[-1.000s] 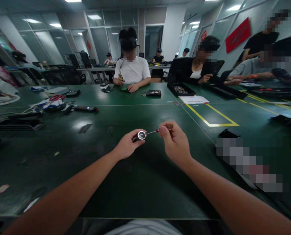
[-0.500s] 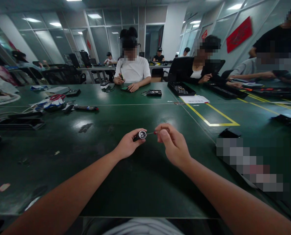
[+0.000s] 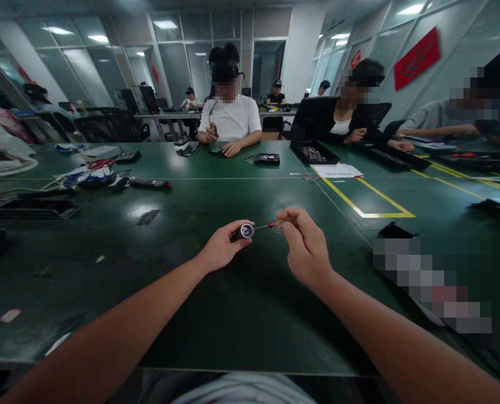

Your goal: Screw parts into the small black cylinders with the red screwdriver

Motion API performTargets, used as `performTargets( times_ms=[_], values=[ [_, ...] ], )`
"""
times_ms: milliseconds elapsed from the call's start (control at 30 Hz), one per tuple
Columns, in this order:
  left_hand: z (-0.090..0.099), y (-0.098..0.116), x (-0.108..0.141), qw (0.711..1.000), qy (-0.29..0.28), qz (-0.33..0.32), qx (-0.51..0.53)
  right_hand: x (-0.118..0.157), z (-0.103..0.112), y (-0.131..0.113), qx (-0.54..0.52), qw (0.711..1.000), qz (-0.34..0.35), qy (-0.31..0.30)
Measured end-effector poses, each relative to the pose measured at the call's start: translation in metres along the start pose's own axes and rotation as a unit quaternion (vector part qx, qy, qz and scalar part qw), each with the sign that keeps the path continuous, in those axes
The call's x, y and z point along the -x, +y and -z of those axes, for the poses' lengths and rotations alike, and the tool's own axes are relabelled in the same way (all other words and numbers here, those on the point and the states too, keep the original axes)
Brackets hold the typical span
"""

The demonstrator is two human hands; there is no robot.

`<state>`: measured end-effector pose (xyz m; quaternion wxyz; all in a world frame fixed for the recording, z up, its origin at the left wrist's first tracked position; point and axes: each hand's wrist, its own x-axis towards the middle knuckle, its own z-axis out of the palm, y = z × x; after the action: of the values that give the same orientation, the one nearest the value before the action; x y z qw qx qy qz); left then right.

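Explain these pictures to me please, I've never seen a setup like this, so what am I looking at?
There is no machine here, just a person's two bare hands, seen from a camera worn on that person's head, looking forward and down. The left hand holds a dark cylinder with its open end showing. The right hand holds a thin screwdriver pointed at that end; whether the tip touches is too small to tell. Below is a green table. Farther off lie a black tray of small parts and a white sheet. Someone in a white shirt sits opposite.
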<state>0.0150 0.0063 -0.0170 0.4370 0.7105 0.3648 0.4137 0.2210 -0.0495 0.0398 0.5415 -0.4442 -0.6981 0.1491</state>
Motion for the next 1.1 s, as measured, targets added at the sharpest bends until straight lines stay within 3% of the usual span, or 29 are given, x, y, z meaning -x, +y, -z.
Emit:
performTargets(
  times_ms=[467, 1100],
  values=[
    [0.001, 0.003, 0.001, 1.0, 0.002, 0.0, -0.017, -0.001, 0.0, -0.006, 0.086, 0.994, 0.071, 0.003],
    [-0.001, 0.004, 0.001, 1.0, -0.002, 0.003, -0.018, -0.001, 0.002, -0.01, 0.048, 0.998, 0.041, -0.023]
  ],
)
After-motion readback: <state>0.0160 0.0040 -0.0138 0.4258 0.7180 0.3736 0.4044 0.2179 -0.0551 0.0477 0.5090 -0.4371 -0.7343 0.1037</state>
